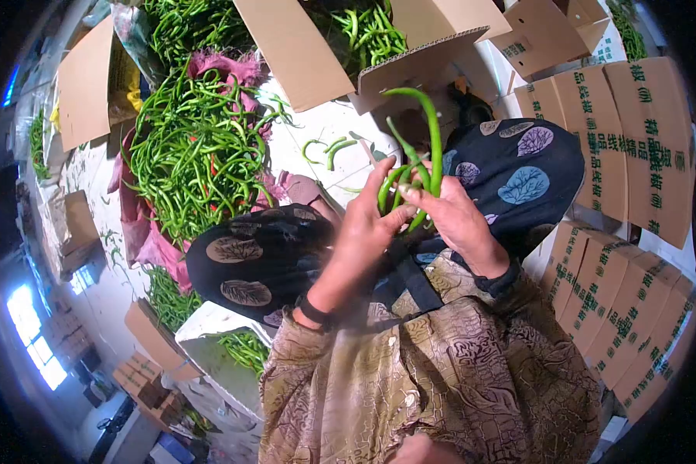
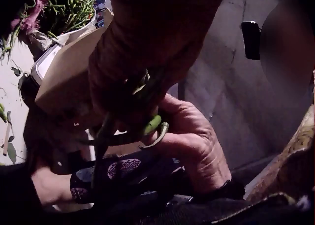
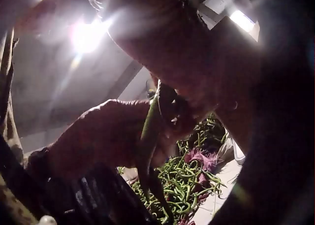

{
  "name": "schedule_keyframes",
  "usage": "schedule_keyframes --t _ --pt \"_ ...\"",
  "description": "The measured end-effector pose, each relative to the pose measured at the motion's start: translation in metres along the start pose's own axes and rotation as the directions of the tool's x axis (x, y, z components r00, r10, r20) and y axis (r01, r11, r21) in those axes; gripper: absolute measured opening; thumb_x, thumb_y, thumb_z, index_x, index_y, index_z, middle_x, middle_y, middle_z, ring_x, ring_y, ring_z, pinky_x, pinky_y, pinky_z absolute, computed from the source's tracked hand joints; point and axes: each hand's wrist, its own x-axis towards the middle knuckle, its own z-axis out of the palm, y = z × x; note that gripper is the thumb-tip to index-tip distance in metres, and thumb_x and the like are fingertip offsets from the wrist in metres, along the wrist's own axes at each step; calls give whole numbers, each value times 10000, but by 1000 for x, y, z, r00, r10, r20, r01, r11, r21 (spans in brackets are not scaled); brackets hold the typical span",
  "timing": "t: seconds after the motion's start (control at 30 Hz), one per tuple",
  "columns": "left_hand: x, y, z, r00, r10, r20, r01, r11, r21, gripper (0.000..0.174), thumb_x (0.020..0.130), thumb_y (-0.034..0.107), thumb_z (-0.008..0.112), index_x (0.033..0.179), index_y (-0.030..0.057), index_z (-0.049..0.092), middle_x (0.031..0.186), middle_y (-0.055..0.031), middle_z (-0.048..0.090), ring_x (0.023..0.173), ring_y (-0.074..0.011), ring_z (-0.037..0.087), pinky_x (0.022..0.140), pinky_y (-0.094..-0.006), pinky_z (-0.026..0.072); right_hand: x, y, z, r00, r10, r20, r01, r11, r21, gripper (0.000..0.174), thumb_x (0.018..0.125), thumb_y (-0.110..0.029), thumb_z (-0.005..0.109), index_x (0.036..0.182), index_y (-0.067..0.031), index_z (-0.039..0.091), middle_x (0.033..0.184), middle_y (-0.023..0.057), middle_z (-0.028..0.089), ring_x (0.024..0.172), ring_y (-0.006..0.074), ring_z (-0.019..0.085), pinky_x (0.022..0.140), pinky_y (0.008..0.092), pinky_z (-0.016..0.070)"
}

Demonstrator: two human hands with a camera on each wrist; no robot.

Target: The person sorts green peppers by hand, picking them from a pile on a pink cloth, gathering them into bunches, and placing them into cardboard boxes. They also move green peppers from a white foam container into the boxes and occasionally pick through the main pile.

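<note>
Several long green chili peppers are gathered in a small bunch between both hands, over the lap. My left hand holds the bunch from the left, its fingers curled round the lower ends. From the other side my right hand grips the peppers between thumb and fingers. Two peppers stick up past the fingertips, the longer one bent at its tip. In the left wrist view a pepper end shows beside the right thumb. A pepper hangs down from the hands in the right wrist view. Fingers hide the middle of the bunch.
A big heap of green peppers lies on pink sacking to the left. An open cardboard box with peppers stands ahead. Loose peppers lie on the floor. Printed cartons are stacked at the right.
</note>
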Motion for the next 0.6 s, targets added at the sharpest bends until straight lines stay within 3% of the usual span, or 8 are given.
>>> schedule_keyframes --t 0.1,0.17,0.23,0.3,0.43,0.5,0.53,0.6 --pt "-3 5 -4 992 104 -69 -100 994 50 559 862 96 626 1359 -18 395 1124 -98 599 973 -133 568 828 -251 471 -4 -17 -1 995 20 94 -16 999 -47 290 932 -125 561 1185 5 505 1109 79 578 1006 148 579 843 288 478" --pt "-10 34 -23 985 -175 0 175 982 67 448 859 14 593 1294 -16 488 1039 -102 643 883 -124 576 789 -262 475 -8 -31 -3 990 72 123 -72 997 -1 343 944 -123 520 1243 45 493 1199 115 565 1057 174 582 876 314 474" --pt "-13 44 -36 996 -39 -80 47 994 99 337 880 39 577 1213 -6 559 879 -19 634 740 -74 527 672 -232 457 -11 -40 -12 982 127 140 -125 992 -26 390 944 -114 502 1292 56 454 1244 152 549 1090 213 580 898 331 465" --pt "-15 74 -55 989 -150 -3 150 989 16 329 886 90 596 1203 8 570 897 -26 634 742 -65 524 658 -220 443 -17 -52 -12 954 242 176 -275 942 193 391 944 -129 510 1289 45 458 1238 177 550 1071 234 589 885 327 465" --pt "19 157 -65 975 221 -21 -222 971 -92 379 869 230 632 1146 -18 562 997 -65 633 813 -112 562 702 -240 456 -8 -36 -11 953 101 285 -199 920 339 468 946 -169 521 1354 2 371 1245 179 549 1089 240 583 850 338 502" --pt "44 176 -71 827 508 -240 -456 856 241 419 857 260 640 1127 -47 550 1012 -103 631 882 -156 575 805 -267 454 -6 -36 -10 942 118 315 -234 902 363 455 950 -163 512 1355 -10 372 1223 168 559 1085 226 581 866 331 497" --pt "56 167 -71 647 671 -362 -611 741 280 441 855 262 641 1138 -60 540 1005 -124 630 934 -185 575 885 -284 425 -6 -34 -11 941 85 328 -216 896 387 446 951 -157 508 1350 -8 377 1213 162 563 1081 219 582 879 327 491" --pt "45 149 -68 666 580 -469 -537 809 239 380 841 184 661 1130 -39 558 991 -118 633 926 -164 583 823 -287 451 -5 -39 -10 950 39 311 -170 897 408 419 948 -146 510 1324 3 404 1194 145 570 1076 199 579 915 320 474"
